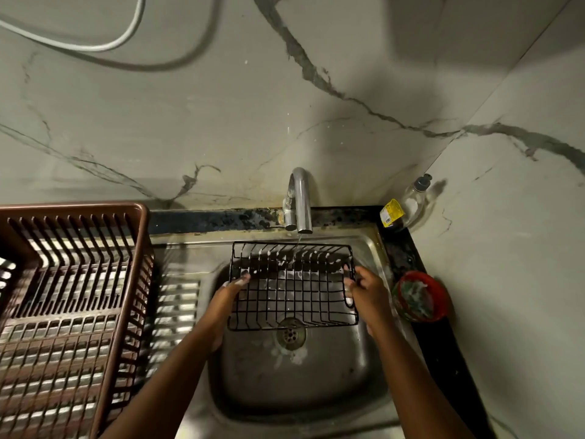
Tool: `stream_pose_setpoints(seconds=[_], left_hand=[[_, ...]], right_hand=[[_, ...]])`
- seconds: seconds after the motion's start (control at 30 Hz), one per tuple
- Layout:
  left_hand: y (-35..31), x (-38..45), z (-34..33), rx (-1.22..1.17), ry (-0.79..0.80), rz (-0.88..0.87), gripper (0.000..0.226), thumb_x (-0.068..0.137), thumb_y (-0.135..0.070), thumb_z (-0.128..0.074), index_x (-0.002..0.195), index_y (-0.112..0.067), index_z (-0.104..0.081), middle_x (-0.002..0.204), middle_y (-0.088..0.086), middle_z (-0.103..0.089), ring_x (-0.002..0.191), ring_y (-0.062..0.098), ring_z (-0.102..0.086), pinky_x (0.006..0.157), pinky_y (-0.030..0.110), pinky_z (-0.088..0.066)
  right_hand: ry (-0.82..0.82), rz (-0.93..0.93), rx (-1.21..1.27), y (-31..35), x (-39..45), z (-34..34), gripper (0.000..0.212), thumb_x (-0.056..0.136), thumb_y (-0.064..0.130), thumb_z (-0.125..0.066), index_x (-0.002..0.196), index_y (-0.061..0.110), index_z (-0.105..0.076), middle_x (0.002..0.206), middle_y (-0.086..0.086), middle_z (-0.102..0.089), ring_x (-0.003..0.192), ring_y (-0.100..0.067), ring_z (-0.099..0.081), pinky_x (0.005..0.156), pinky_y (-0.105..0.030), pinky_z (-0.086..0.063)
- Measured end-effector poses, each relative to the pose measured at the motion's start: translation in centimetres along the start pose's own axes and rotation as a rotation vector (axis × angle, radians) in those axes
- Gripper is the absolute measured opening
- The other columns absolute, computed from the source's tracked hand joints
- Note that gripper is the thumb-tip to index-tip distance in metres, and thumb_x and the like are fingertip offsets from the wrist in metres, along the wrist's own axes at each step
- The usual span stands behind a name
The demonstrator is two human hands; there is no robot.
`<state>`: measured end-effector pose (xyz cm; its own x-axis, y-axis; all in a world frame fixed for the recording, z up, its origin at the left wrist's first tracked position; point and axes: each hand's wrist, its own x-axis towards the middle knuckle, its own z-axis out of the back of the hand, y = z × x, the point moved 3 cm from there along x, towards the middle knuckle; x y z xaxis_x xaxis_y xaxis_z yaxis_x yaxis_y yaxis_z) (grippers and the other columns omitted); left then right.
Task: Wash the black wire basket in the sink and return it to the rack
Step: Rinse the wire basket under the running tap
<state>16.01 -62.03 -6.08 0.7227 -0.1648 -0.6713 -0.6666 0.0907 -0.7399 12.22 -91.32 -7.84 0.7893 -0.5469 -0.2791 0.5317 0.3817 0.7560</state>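
Both hands grip the black wire basket (292, 286) over the sink (316, 391), centre frame: left hand (235, 288) on its left rim, right hand (364, 288) on its right, under the running tap (300, 201). Suds remain, so rinsing's underway; return to brown rack (72, 296), left, still pending. Yellow bottle label (392, 212) unreadable.

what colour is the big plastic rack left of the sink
Brown, a slatted plastic rack, seen clearly in the head view.

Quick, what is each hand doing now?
Left hand: grips the left edge of the black wire basket.
Right hand: grips the basket's right edge.
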Motion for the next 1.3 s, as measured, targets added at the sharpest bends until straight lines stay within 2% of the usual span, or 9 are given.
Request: stream_pose_setpoints(seconds=[0.23, 0.4, 0.57, 0.7, 0.83, 0.93, 1.07, 1.17, 1.3], left_hand=[[-0.1, -0.2, -0.2, -0.064, -0.160, -0.083, 0.024, 0.101, -0.032, -0.049, 0.115, -0.019, -0.064, 0.104, 0.009, -0.076, 0.096, 0.030, -0.072, 0.074, 0.037, -0.054], [0.0, -1.4, -0.3, 0.007, -0.237, -0.171, 0.038, 0.080, -0.049, -0.057, 0.108, -0.024, -0.065, 0.101, 0.009, -0.076, 0.090, 0.028, -0.074, 0.086, 0.052, -0.058], [1.0, -2.2, -1.0, 0.168, -0.305, -0.242, 0.072, 0.071, -0.073, -0.053, 0.126, -0.028, -0.058, 0.111, 0.002, -0.073, 0.101, 0.024, -0.070, 0.092, 0.051, -0.055], [1.1, -2.8, -1.7, 0.270, -0.335, -0.248, 0.073, 0.073, -0.075, -0.049, 0.131, -0.030, -0.055, 0.118, 0.000, -0.070, 0.110, 0.026, -0.064, 0.096, 0.052, -0.052], [1.1, -2.4, -1.3, 0.232, -0.358, -0.236, 0.074, 0.073, -0.073, -0.051, 0.130, -0.025, -0.055, 0.116, 0.008, -0.070, 0.109, 0.032, -0.064, 0.095, 0.055, -0.052], [1.4, -1.8, -0.7, 0.101, -0.351, -0.208, 0.060, 0.073, -0.063, -0.056, 0.118, -0.023, -0.063, 0.111, 0.006, -0.073, 0.107, 0.030, -0.066, 0.094, 0.058, -0.052], [0.7, -1.1, -0.5, -0.036, -0.269, -0.126, 0.040, 0.081, -0.053, -0.053, 0.099, -0.021, -0.068, 0.099, 0.007, -0.077, 0.100, 0.031, -0.070, 0.089, 0.050, -0.052], [0.2, -0.9, -0.5, -0.160, -0.213, -0.043, 0.022, 0.099, -0.033, -0.046, 0.103, -0.020, -0.063, 0.108, 0.012, -0.075, 0.102, 0.035, -0.069, 0.084, 0.043, -0.044], [0.7, -0.5, -0.4, -0.299, -0.110, 0.044, 0.028, 0.102, -0.023, -0.040, 0.114, -0.009, -0.061, 0.112, 0.021, -0.069, 0.086, 0.030, -0.068, 0.062, 0.035, -0.059]], right_hand=[[-0.351, 0.469, -0.374, 4.4, -3.1, -1.4, 0.052, 0.092, 0.000, -0.061, 0.141, 0.012, -0.051, 0.143, -0.011, -0.053, 0.127, -0.023, -0.056, 0.095, -0.020, -0.045], [0.014, 0.568, -0.451, 4.6, -4.9, -6.7, 0.048, 0.104, 0.019, -0.046, 0.150, 0.013, -0.036, 0.161, -0.004, -0.024, 0.149, -0.020, -0.025, 0.110, -0.017, -0.024], [0.278, 0.212, -0.526, 3.0, -3.4, -9.1, 0.080, 0.103, 0.051, -0.031, 0.155, 0.007, 0.011, 0.162, -0.010, 0.021, 0.151, -0.025, 0.014, 0.122, -0.039, -0.007], [0.321, 0.142, -0.394, 3.4, -3.0, -10.5, 0.082, 0.105, 0.045, -0.031, 0.150, 0.003, 0.022, 0.151, -0.010, 0.038, 0.148, -0.030, 0.022, 0.124, -0.047, -0.008], [0.373, 0.206, -0.321, 5.8, -4.1, -11.2, 0.069, 0.107, 0.036, -0.027, 0.152, 0.012, 0.019, 0.159, -0.010, 0.028, 0.149, -0.026, 0.021, 0.121, -0.037, -0.021], [0.500, 0.387, -0.335, 7.4, -5.4, -11.5, 0.057, 0.107, 0.031, -0.034, 0.158, 0.023, -0.007, 0.163, -0.003, 0.016, 0.150, -0.020, 0.007, 0.107, -0.030, -0.036], [0.601, 0.551, -0.378, 7.8, -6.5, -9.5, 0.037, 0.101, 0.024, -0.051, 0.138, 0.029, -0.054, 0.152, 0.001, -0.044, 0.141, -0.019, -0.041, 0.110, -0.036, -0.042], [0.498, 0.556, -0.433, 8.3, -6.9, -6.1, 0.029, 0.101, 0.035, -0.052, 0.123, 0.024, -0.067, 0.112, -0.001, -0.073, 0.097, -0.014, -0.069, 0.087, -0.028, -0.054], [0.155, 0.577, -0.462, 8.2, -5.0, -1.4, 0.023, 0.100, 0.028, -0.054, 0.112, 0.019, -0.071, 0.106, 0.001, -0.073, 0.090, -0.006, -0.067, 0.081, -0.014, -0.052]])
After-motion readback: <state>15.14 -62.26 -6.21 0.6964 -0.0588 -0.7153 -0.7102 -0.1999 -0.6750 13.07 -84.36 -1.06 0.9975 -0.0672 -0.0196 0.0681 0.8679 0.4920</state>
